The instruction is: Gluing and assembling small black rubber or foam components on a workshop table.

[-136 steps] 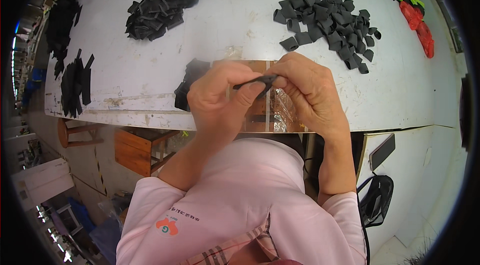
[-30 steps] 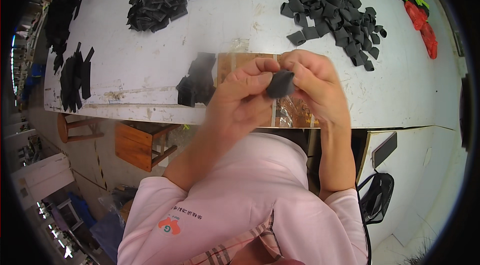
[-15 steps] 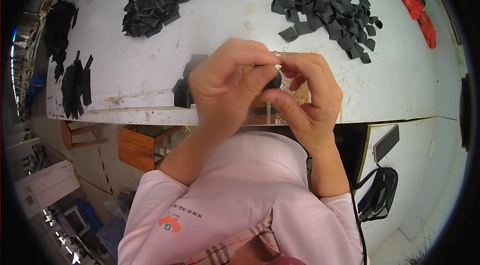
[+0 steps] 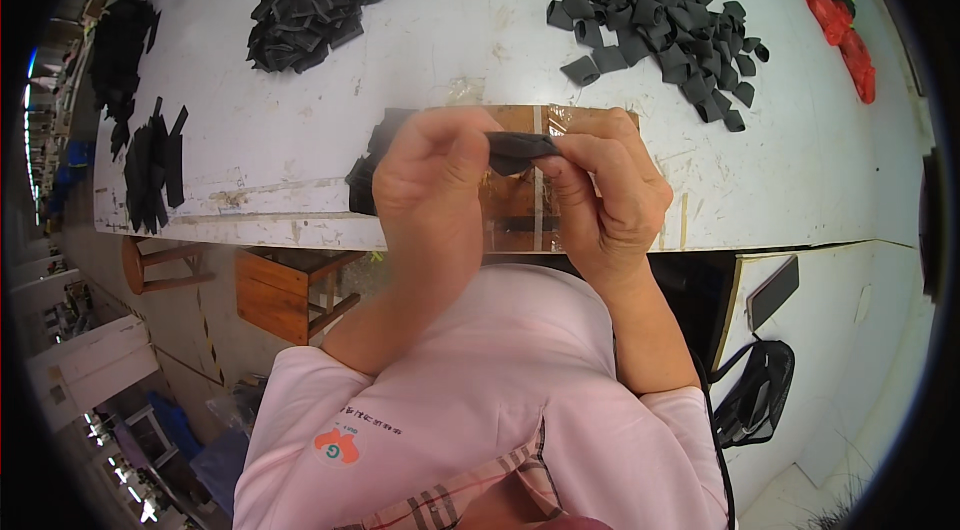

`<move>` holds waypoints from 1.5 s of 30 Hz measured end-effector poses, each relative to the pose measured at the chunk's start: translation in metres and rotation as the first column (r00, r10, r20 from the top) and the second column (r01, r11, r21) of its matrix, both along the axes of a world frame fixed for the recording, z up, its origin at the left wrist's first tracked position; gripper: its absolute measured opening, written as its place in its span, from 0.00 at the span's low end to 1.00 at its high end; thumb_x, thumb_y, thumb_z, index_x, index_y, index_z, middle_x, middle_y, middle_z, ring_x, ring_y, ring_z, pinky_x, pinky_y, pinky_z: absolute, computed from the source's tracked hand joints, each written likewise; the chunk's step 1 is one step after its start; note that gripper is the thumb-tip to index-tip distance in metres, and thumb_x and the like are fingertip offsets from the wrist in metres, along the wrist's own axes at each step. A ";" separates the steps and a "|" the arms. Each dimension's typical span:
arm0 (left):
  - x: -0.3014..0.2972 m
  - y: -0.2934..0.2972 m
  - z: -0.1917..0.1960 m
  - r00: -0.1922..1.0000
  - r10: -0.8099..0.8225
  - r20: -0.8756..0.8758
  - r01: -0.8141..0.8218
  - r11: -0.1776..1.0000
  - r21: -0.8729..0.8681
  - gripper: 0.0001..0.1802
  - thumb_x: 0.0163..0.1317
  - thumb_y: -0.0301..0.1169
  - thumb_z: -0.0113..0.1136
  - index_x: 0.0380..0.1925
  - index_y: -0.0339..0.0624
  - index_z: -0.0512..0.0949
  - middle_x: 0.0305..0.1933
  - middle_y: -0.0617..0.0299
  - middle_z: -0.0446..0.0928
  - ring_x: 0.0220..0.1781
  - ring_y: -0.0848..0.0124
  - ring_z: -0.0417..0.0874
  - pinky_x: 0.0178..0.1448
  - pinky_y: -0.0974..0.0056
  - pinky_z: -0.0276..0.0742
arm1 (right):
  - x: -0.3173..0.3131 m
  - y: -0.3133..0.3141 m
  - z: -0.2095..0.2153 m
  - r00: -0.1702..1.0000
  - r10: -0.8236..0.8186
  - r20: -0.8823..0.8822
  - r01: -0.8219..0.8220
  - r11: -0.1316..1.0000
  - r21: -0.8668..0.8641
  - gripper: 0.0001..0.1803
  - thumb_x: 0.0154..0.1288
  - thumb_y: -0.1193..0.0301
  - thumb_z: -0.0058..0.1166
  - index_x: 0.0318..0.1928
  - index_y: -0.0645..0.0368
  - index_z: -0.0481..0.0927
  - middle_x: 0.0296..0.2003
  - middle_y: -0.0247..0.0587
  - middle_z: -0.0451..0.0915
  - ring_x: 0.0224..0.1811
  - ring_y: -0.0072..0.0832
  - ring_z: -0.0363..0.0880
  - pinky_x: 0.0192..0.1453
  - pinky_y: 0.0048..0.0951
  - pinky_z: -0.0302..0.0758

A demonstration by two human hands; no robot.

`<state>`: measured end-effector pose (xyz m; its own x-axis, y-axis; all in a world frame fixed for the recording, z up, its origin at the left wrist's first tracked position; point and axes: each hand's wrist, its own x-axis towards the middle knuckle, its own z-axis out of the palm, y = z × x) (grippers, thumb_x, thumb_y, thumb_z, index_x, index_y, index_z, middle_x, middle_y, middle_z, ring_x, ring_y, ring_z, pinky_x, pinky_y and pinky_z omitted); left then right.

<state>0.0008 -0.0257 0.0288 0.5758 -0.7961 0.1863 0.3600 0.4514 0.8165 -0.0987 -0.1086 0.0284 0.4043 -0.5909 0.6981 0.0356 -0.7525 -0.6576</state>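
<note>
Closest thing to a label here is on the pink shirt [image 4: 500, 360], lower left of centre: an orange-red emblem [image 4: 337, 447] with small dark characters next to it, too tiny and skewed to really make out. The black fabric piece [image 4: 518, 150] is just above the middle of the frame, stretched between the two hands, long axis running left to right and pretty much level, one end toward each hand. Left hand [image 4: 425, 170] has thumb and fingers pinched together on the left end; right hand [image 4: 615, 185] has thumb and index closed on the right end, other fingers curled loosely

Around that, left to right: dark bundle [image 4: 120, 50] at upper left, black strips [image 4: 152, 175] below it, wooden stool [image 4: 275, 295] under the table edge, then a big heap of black pieces [image 4: 320, 10] near the top. A smaller black stack [image 4: 375, 155] is partly blocked by the left hand. Brown cardboard [image 4: 510, 200] with clear tape sits behind the held piece, both hands covering bits of it. Upper right has a pile of short black tubes [image 4: 650, 20], lower right a black mesh bag [image 4: 757, 395], and red plastic [image 4: 840, 40] is at the far upper right
</note>
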 end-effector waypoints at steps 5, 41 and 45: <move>0.007 -0.002 0.003 0.974 -0.032 0.225 0.016 0.997 0.073 0.06 0.59 0.24 0.51 0.35 0.33 0.71 0.37 0.56 0.73 0.37 0.74 0.72 0.44 0.72 0.67 | -0.003 -0.002 0.002 0.999 0.022 -0.036 -0.021 0.999 0.024 0.06 0.44 0.81 0.58 0.26 0.62 0.76 0.22 0.38 0.73 0.23 0.30 0.69 0.25 0.26 0.66; 0.028 -0.003 -0.038 0.606 0.319 0.728 -0.445 0.895 -0.021 0.08 0.51 0.21 0.58 0.33 0.33 0.75 0.26 0.58 0.75 0.23 0.71 0.73 0.28 0.73 0.69 | -0.013 -0.017 0.026 0.956 0.161 -0.245 -0.150 0.987 0.063 0.04 0.49 0.80 0.53 0.27 0.66 0.72 0.21 0.39 0.71 0.21 0.24 0.68 0.23 0.20 0.61; 0.075 0.005 -0.071 0.631 0.154 0.761 -0.633 0.669 0.390 0.12 0.51 0.26 0.57 0.36 0.32 0.72 0.23 0.56 0.72 0.23 0.65 0.72 0.30 0.70 0.70 | -0.010 -0.059 0.033 0.989 -0.138 0.053 0.088 0.838 0.538 0.13 0.63 0.68 0.44 0.36 0.68 0.76 0.23 0.35 0.72 0.19 0.15 0.62 0.23 0.17 0.60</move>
<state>0.0756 -0.0208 -0.0426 0.7835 -0.5795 0.2244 -0.4252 -0.2366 0.8736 -0.1087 -0.1673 0.0617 0.2646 -0.9195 0.2905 0.0474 -0.2885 -0.9563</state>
